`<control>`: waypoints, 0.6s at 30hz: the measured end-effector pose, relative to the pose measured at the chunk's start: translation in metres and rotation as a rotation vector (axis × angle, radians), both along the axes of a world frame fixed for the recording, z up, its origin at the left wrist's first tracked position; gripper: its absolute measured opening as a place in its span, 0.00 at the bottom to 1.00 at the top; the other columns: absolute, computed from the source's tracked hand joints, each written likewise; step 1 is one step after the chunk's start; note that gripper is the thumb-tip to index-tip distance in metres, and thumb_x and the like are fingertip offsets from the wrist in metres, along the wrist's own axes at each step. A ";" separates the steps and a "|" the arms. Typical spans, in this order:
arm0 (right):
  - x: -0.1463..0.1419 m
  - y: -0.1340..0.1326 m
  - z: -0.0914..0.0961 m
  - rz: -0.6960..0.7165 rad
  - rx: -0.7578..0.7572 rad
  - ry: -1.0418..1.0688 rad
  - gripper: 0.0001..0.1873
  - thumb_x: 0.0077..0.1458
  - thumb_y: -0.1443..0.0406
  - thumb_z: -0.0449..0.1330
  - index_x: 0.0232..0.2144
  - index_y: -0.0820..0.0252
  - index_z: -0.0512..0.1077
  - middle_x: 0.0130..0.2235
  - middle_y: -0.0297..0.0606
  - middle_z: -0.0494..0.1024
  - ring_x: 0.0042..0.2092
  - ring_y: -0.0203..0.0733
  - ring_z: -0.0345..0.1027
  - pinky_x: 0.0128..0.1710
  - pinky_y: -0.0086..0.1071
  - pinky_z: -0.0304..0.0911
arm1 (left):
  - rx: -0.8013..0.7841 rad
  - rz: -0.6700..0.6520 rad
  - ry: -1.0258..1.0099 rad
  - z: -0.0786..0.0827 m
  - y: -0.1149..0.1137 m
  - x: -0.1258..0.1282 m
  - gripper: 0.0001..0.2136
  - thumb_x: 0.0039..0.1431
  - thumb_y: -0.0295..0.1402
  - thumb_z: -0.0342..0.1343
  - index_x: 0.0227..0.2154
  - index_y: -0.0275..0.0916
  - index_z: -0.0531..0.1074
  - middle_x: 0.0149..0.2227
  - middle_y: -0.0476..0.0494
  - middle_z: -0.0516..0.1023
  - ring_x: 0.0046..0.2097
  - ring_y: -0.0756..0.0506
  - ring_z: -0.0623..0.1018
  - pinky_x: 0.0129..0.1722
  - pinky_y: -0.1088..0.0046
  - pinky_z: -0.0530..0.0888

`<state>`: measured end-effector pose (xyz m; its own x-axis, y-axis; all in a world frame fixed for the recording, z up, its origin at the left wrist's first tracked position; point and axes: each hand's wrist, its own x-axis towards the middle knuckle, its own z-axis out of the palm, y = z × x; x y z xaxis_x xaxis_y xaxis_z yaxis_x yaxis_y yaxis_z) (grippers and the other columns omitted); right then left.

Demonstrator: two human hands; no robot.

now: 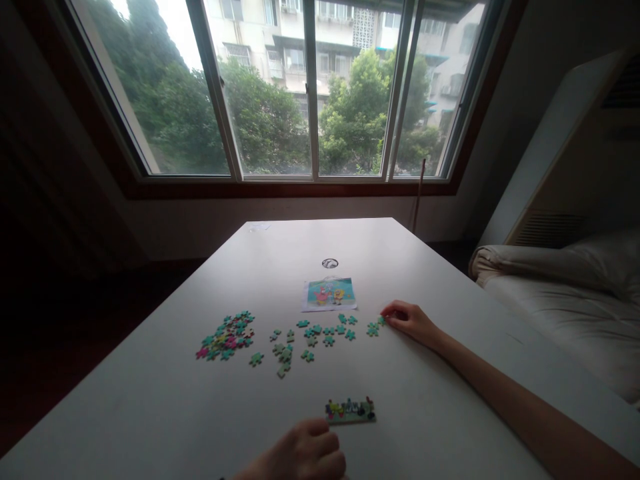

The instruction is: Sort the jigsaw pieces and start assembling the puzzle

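My right hand (409, 321) reaches to the right end of a loose row of puzzle pieces, its fingertips closed on a small green puzzle piece (382, 321). Just left of it lies another green piece (373, 329). Near the front edge, my left hand (307, 452) rests with curled fingers; whatever is inside them, if anything, is hidden. Beside its knuckles sits a joined strip of puzzle pieces (351, 411) with a multicoloured upper edge. Several loose green and teal pieces (313, 331) are scattered across the middle.
A heap of mixed puzzle pieces (227, 337) lies to the left. Beyond the scattered pieces is a picture sheet (330, 294) with cartoon figures on a blue-green ground. The white table (425, 413) bears a round dark mark (330, 263). A pale sofa (540, 287) stands at right.
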<state>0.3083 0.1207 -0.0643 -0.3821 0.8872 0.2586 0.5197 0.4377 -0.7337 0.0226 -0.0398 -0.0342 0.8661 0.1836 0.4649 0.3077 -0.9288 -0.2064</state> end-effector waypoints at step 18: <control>0.002 0.001 0.000 0.014 -0.009 0.010 0.09 0.49 0.64 0.58 0.33 0.61 0.74 0.32 0.37 0.75 0.30 0.37 0.63 0.29 0.29 0.59 | -0.467 0.731 -0.015 0.006 0.103 -0.109 0.14 0.58 0.42 0.49 0.26 0.38 0.73 0.15 0.57 0.54 0.18 0.54 0.59 0.23 0.80 0.56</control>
